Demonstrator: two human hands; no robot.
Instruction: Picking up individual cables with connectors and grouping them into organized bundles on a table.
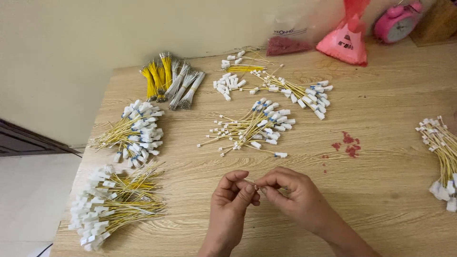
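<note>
Nearest the camera, the left hand (pixel 232 205) and the right hand (pixel 291 194) meet over the wooden table (pixel 381 166), fingertips pinched together on a thin yellow wire (pixel 251 181) with what looks like a small white connector at the join, though the piece itself is too small to make out. This reads as the fitting step, seating a wire end into its housing, which calls for fine alignment and a firm push. Beyond lie the loose wire pile (pixel 252 128), finished bundles at left (pixel 133 133), and bare yellow and grey wire bunches (pixel 171 81) farther back.
</note>
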